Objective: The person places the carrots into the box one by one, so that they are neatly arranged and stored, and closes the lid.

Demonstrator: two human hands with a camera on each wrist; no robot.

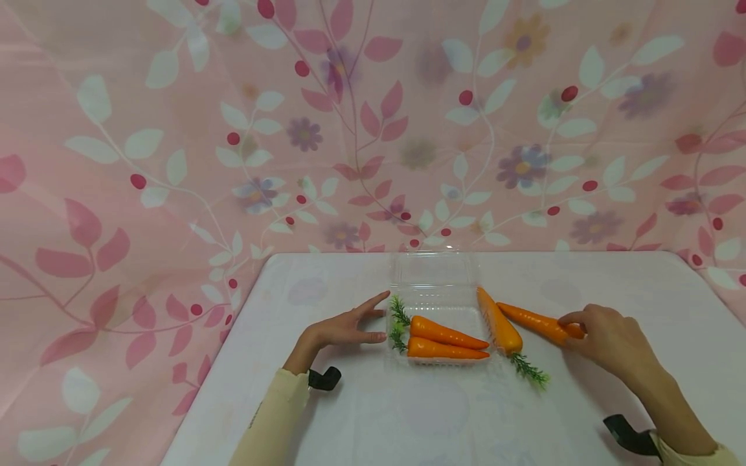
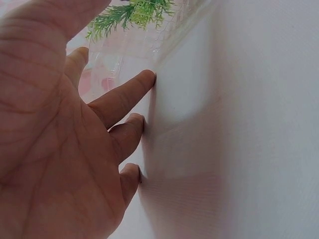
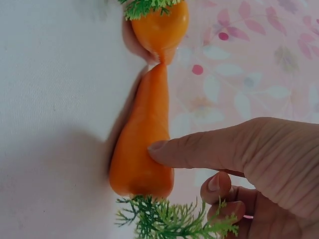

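Note:
A clear plastic clamshell box (image 1: 443, 309) stands with its lid (image 1: 434, 266) folded back. Two orange toy carrots (image 1: 445, 349) lie inside side by side, their green tops (image 2: 132, 14) at the left wall. My left hand (image 1: 346, 327) (image 2: 75, 129) has its fingers spread beside that wall, fingertips on the table. Along the right side of the box lies another carrot (image 1: 501, 323), leafy end toward me. My right hand (image 1: 606, 340) (image 3: 254, 169) pinches a further carrot (image 3: 142, 149) near its thick end, thumb on its side; its narrow tip points toward the carrot by the box.
A white-covered table (image 1: 361, 414) carries everything. Behind it hangs a pink floral cloth (image 1: 373, 129). Black straps with a curved piece show at the left wrist (image 1: 324, 378) and the right wrist (image 1: 632, 437).

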